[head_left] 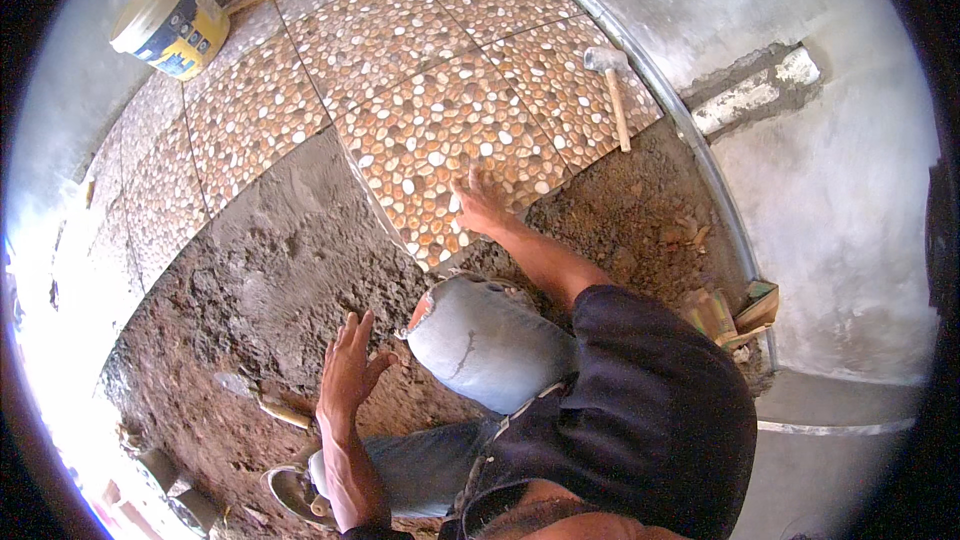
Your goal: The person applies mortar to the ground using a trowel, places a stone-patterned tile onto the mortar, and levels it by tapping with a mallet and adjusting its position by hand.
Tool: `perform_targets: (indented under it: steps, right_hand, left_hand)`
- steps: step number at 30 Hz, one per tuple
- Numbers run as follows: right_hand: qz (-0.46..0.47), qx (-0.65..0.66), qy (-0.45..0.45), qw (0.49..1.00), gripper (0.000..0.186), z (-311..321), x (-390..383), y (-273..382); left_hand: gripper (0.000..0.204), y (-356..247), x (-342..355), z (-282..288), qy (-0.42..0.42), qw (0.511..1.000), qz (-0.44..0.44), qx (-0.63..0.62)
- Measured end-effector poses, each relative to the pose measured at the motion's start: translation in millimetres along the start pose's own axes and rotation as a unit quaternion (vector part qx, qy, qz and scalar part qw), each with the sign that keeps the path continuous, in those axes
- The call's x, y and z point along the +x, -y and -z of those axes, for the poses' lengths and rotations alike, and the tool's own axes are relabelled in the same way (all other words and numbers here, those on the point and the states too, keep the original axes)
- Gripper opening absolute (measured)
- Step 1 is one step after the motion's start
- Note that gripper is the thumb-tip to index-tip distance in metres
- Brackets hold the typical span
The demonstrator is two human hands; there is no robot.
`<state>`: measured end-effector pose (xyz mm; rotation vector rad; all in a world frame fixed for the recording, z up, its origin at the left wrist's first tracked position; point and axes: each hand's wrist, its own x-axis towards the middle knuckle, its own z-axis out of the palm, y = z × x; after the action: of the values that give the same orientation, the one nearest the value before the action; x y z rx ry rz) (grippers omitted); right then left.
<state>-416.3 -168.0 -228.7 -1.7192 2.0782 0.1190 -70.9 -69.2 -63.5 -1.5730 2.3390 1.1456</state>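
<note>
- On the pebble-patterned tile (425, 145), our right hand (478, 204) rests, fingers slightly spread, grasping nothing.
- Over the rough soil (190, 340), our left hand (349, 370) is open and empty, near the trowel (280, 411).
- That tile lies just ahead of our bent knee (470, 335), grey mortar (285, 215) leftward, the mallet (617, 105) rightward.

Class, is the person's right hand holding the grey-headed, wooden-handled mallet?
No, the mallet lies on brown pebble-patterned tiles, apart from the right hand.
</note>
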Motion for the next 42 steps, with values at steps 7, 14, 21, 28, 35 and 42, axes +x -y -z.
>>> perform_targets:
  steps: [7, 14, 21, 28, 35, 42]
  right_hand:
    - [0.032, 0.07, 0.035, 0.996, 0.086, 4.7, 12.7, 8.4]
    - [0.088, 0.062, 0.031, 0.994, 0.087, 1.7, 31.3, -24.3]
    - [-0.091, 0.064, -0.043, 0.993, 0.097, 29.3, 57.6, -105.9]
    - [-0.135, 0.008, -0.026, 0.99, 0.106, 43.9, 61.7, -105.4]
    - [-0.125, 0.052, -0.009, 0.991, 0.106, 51.4, 73.9, -88.3]
    - [-0.136, 0.049, 0.05, 0.988, 0.101, 58.0, 87.3, -89.7]
  left_hand:
    - [0.08, -12.2, -24.5, 9.1, -0.006, 1.0, -0.006, 0.012]
    - [0.078, -12.4, -52.9, 20.7, -0.054, 0.998, -0.01, 0.015]
    - [0.076, -8.4, -73.7, 16.8, -0.077, 0.996, -0.026, 0.036]
    - [0.08, -19.3, -61.1, 18.4, -0.006, 1.0, -0.003, 0.029]
    - [0.074, -4.5, -41.7, -3.5, 0.008, 0.999, -0.029, 0.025]
    - [0.076, -2.4, -43.3, -9.8, 0.022, 1.0, -0.013, 0.014]
